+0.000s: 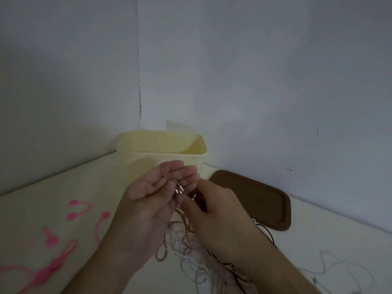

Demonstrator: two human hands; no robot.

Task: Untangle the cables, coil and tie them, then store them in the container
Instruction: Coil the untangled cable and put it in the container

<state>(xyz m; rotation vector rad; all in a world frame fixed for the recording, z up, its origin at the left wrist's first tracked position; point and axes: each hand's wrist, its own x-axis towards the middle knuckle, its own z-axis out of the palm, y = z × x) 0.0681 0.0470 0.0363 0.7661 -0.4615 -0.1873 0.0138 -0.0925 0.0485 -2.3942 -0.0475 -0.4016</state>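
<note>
The person is standing over the pale table [63, 187] and is partway through coiling: the left hand [152, 192] is held palm up with its fingers fairly straight, and a pink cable [167, 174] is looping over the fingers near their tips, its two small metal-tipped ends [179, 190] lying against the palm side. The right hand [212, 206] is pinching at that cable just below those ends, fingers curled in on it, though exactly how many strands it is gripping I cannot tell in this dim light. Below both wrists a tangle of cables [191, 251], white, pinkish and dark red, is lying loose on the table, so most of the sorting seems to be ahead. The cream container [135, 158] is sitting open just behind the hands, its brown lid [254, 198] lying flat to the right of it. Several pink ties [51, 240] are lying well off to the left. To my eye, the next move is winding the rest of the pink cable round the fingers, keeping the loops from slipping off, then reaching left for a tie.
</note>
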